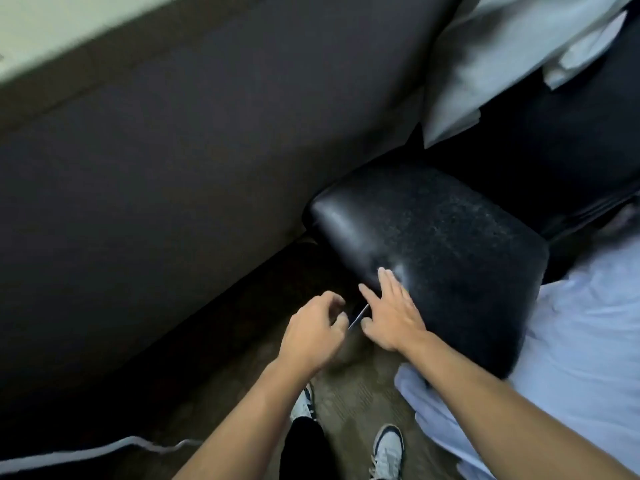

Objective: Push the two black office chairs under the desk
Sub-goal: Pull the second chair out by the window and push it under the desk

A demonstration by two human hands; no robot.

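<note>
A black office chair with a worn, padded seat stands at centre right, its left edge close to a dark panel that runs diagonally across the view. My right hand lies flat on the near left corner of the seat, fingers spread. My left hand hovers just left of the seat with its fingers curled and nothing visible in them. A thin shiny metal part shows between my two hands, under the seat edge. Only one chair is in view.
Pale blue bedding lies against the chair's right side. White cloth hangs at top right over a dark shape. Brown carpet and my white sneakers fill the bottom. A white cable runs along the floor at bottom left.
</note>
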